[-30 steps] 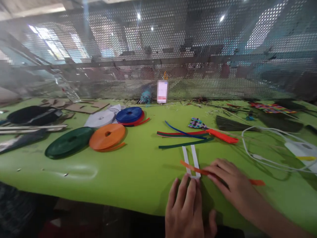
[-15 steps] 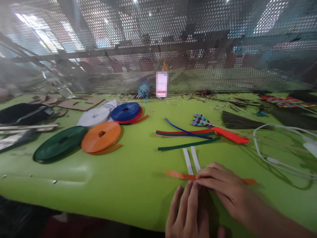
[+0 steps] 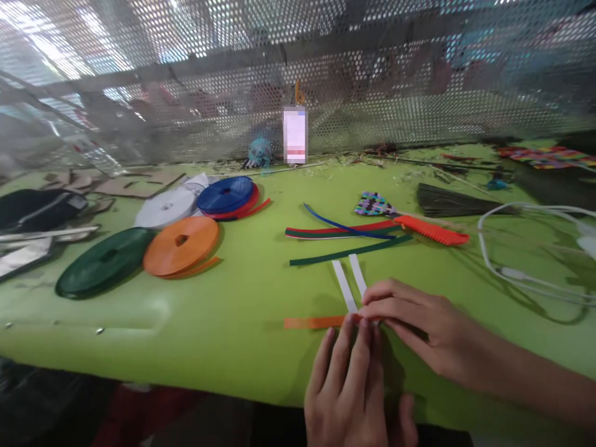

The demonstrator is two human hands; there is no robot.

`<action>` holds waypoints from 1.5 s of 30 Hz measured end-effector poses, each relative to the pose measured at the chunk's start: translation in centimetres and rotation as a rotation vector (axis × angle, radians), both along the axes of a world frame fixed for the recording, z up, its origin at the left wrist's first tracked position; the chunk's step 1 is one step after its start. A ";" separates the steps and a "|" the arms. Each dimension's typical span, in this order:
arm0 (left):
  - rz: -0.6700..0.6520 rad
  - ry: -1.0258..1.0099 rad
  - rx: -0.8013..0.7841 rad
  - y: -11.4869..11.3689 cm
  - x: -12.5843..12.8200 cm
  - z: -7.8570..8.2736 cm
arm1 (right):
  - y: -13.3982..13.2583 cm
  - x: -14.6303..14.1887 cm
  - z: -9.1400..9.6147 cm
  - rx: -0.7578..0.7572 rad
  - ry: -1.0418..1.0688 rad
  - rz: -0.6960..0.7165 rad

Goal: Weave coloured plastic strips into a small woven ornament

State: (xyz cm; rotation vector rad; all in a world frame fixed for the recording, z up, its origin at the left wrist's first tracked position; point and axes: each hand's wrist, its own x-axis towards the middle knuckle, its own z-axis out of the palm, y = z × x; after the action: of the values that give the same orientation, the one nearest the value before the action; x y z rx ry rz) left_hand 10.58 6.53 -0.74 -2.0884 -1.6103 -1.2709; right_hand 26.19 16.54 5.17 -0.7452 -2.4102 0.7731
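An orange strip (image 3: 307, 322) lies crosswise on the table close to its front edge. Two white strips, a left one (image 3: 343, 285) and a right one (image 3: 357, 274), run up from it side by side. My left hand (image 3: 347, 385) is laid with fingers stretched out, their tips on the orange strip at the crossing. From the right, my right hand (image 3: 419, 320) pinches the orange strip there, thumb and fingers together. Both hands cover the crossing, so how the strips pass over each other is hidden. Beyond are a dark green strip (image 3: 344, 251), a red-and-green bundle of strips (image 3: 321, 233) and a blue strip (image 3: 330, 220).
Rolls of green (image 3: 100, 264), orange (image 3: 186, 251), white (image 3: 162, 208) and blue (image 3: 226, 194) strip lie left. An orange-handled cutter (image 3: 433, 231), a woven piece (image 3: 372, 203) and a white cable (image 3: 484, 242) lie right. A phone (image 3: 295, 135) stands against the mesh.
The orange strip has slid left: more shows left of my hands, and its right end no longer shows beyond my right hand. The whole view has shifted slightly.
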 end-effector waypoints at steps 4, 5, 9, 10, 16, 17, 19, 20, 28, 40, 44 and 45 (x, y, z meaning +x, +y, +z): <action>-0.005 0.014 -0.009 -0.1 -0.4 0.3 | 0.1 0.9 -0.2 0.103 -0.003 0.015; -0.008 0.020 -0.010 -0.2 -0.4 0.3 | 0.2 1.1 -0.3 0.146 -0.010 0.012; -0.025 0.017 -0.005 -0.3 -0.3 -0.3 | 0.5 2.1 -1.0 0.315 -0.024 0.028; -0.024 0.006 -0.006 -0.4 -0.3 -0.4 | 0.6 2.2 -1.1 0.353 -0.017 0.031; -0.026 -0.022 -0.062 -0.6 -0.4 -0.6 | 1.0 2.5 -0.7 0.365 -0.047 0.054; -0.025 -0.017 -0.065 -0.6 -0.4 -0.5 | 1.0 2.4 -0.6 0.360 -0.030 0.055; -0.025 -0.009 -0.062 -0.6 -0.3 -0.5 | 0.9 2.4 -0.4 0.361 0.001 0.058; -0.023 -0.007 -0.061 -0.6 -0.3 -0.5 | 0.9 2.3 -0.4 0.357 -0.001 0.061; -0.031 -0.007 -0.074 -0.6 -0.4 -0.1 | 0.5 2.7 -0.2 0.282 -0.022 0.040; -0.164 0.169 -0.145 0.4 -2.7 2.1 | 1.9 3.0 -1.4 0.409 -0.083 0.080; -0.191 0.176 -0.174 0.6 -3.2 2.5 | 2.3 2.9 -0.5 0.330 -0.088 0.163; -0.182 0.171 -0.168 0.6 -3.1 2.6 | 2.4 2.8 -0.2 0.322 -0.091 0.179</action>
State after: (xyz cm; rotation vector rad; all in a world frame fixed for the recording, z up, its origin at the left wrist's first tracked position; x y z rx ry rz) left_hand 7.43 7.11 1.82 -2.4198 -1.5296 -1.0036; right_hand 28.99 18.99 5.01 -0.4496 -2.6231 0.4059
